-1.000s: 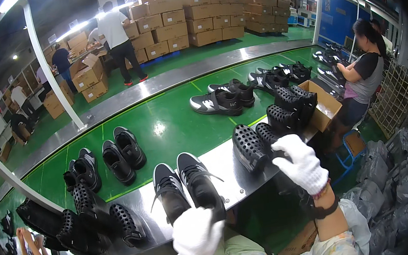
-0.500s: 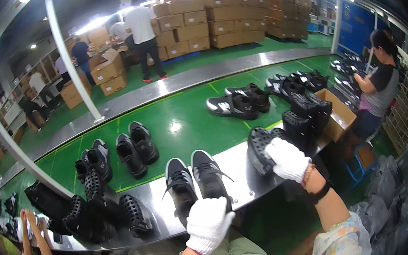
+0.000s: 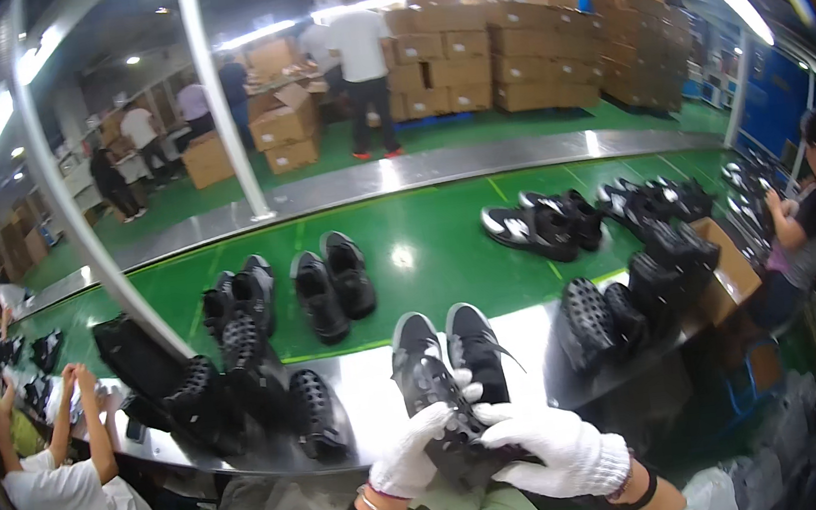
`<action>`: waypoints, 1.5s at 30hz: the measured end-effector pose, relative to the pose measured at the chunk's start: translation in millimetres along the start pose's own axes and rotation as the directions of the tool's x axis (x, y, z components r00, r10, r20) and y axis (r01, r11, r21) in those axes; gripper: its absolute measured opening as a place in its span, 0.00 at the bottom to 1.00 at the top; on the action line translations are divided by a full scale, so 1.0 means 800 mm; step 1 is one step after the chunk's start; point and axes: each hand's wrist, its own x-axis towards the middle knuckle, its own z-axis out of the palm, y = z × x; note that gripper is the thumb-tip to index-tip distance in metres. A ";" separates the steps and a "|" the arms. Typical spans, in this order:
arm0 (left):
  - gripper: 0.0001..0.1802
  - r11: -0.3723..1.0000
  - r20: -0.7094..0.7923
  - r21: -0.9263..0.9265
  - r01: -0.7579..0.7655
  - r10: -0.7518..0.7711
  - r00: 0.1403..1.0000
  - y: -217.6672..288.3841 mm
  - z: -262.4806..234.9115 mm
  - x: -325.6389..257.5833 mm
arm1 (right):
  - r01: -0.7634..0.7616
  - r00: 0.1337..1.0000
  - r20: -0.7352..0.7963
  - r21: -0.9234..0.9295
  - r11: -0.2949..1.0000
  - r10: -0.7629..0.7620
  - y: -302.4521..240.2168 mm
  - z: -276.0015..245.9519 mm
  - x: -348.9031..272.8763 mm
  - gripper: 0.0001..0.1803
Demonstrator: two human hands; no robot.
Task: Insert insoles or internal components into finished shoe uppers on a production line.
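Right in front of me, my left hand (image 3: 416,456) and my right hand (image 3: 556,452), both in white knitted gloves, are closed around a black shoe-shaped form with round holes (image 3: 447,400). The form is tilted over a pair of dark shoes with pale toe edges, partly covering the left shoe (image 3: 413,335); the right shoe (image 3: 474,348) shows more, a lace sticking out at its side. Both stand toes away on the metal ledge (image 3: 369,400). Whether the form touches the left shoe, I cannot tell.
More black holed forms stand on the ledge at left (image 3: 318,416) and right (image 3: 587,320). Several shoes (image 3: 331,284) sit on the green belt (image 3: 411,285). A cardboard box (image 3: 727,269) is at the right. Co-workers are at left (image 3: 83,494) and right (image 3: 810,209). A white post (image 3: 118,268) rises at left.
My right hand has left the forms at the right and come in front of me. My left hand has joined it on a holed form. The view has turned left.
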 end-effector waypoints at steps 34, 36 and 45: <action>0.09 -0.407 0.251 0.874 -0.265 -0.087 0.964 -0.025 -0.006 0.110 | -0.500 0.862 -0.139 -0.080 0.862 0.487 0.011 -0.032 -0.051 0.19; 0.10 -0.401 0.238 0.878 -0.261 -0.107 0.965 -0.031 0.000 0.111 | -0.590 0.807 -0.101 -0.117 0.799 0.581 0.020 -0.032 -0.039 0.18; 0.12 -0.227 0.114 0.964 -0.140 -0.122 0.986 -0.013 0.013 0.111 | -0.519 0.855 -0.290 -0.488 0.702 0.431 0.065 0.040 -0.013 0.21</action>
